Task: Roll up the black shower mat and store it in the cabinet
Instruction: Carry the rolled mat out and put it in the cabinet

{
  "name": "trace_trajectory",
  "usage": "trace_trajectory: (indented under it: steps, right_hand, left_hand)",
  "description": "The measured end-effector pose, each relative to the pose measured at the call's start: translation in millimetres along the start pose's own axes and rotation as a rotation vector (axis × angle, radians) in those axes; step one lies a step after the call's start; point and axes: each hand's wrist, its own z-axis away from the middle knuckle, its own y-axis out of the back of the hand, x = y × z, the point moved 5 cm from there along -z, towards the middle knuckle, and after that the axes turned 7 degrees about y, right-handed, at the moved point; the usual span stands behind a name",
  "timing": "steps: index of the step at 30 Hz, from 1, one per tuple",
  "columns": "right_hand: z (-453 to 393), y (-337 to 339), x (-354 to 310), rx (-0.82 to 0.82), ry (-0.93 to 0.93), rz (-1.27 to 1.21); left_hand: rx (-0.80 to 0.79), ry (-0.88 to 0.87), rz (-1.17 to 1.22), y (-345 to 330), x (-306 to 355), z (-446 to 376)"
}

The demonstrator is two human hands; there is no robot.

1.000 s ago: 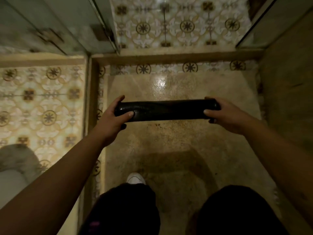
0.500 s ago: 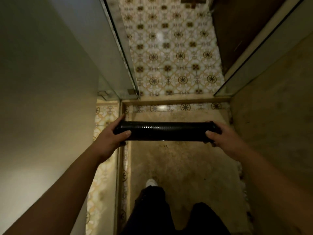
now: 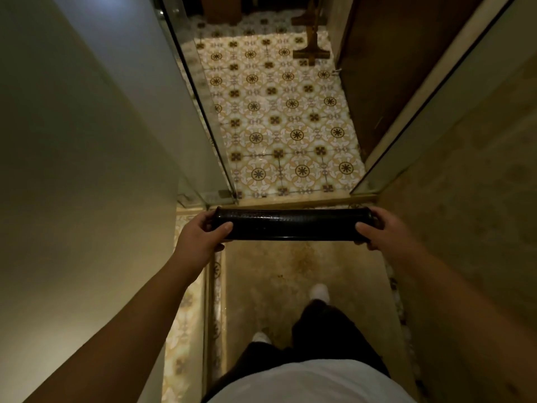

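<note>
The black shower mat [image 3: 293, 225] is rolled into a tight horizontal tube, held at about waist height over the shower floor. My left hand [image 3: 200, 237] grips its left end, thumb on top. My right hand [image 3: 386, 231] grips its right end. Both arms are stretched forward. The roll hangs just before the shower's threshold [image 3: 290, 201]. No cabinet is recognisable in view.
A frosted glass panel [image 3: 101, 141] rises close on the left and a beige wall [image 3: 470, 181] on the right. Ahead lies a patterned tile floor [image 3: 284, 117], a brown door [image 3: 386, 68] at its right and a wooden stand [image 3: 311, 50] further back. My feet are on the speckled shower floor [image 3: 290, 274].
I have stood up and the view has lifted. The rolled mat, held in both hands throughout, has risen from near the shower floor and now sits level with the threshold.
</note>
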Motion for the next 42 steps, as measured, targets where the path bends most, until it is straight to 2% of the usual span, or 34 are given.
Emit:
trace_trajectory:
  steps: [8,18,28,34,42]
  right_hand:
    - [-107.6,34.6,-19.6,-0.096,0.042,0.083]
    - [-229.1,101.7,-78.5,-0.244,0.06,0.175]
    - [-337.1,125.4,-125.3,-0.204,0.096,0.167]
    - [-446.6,115.8,-161.0,-0.159,0.101,0.106]
    - [-578.5,105.6,-246.1,-0.135,0.064,0.104]
  left_hand:
    - [0.066,-0.001,-0.03,-40.0,45.6,-71.4]
    - [0.094,-0.066,-0.173,-106.9,142.1,-136.8]
    - [0.05,-0.07,-0.094,-133.2,219.3,-232.1]
    - [0.083,-0.05,-0.073,-127.3,269.7,-334.9]
    - [0.028,-0.02,-0.068,-109.6,376.5,-460.7]
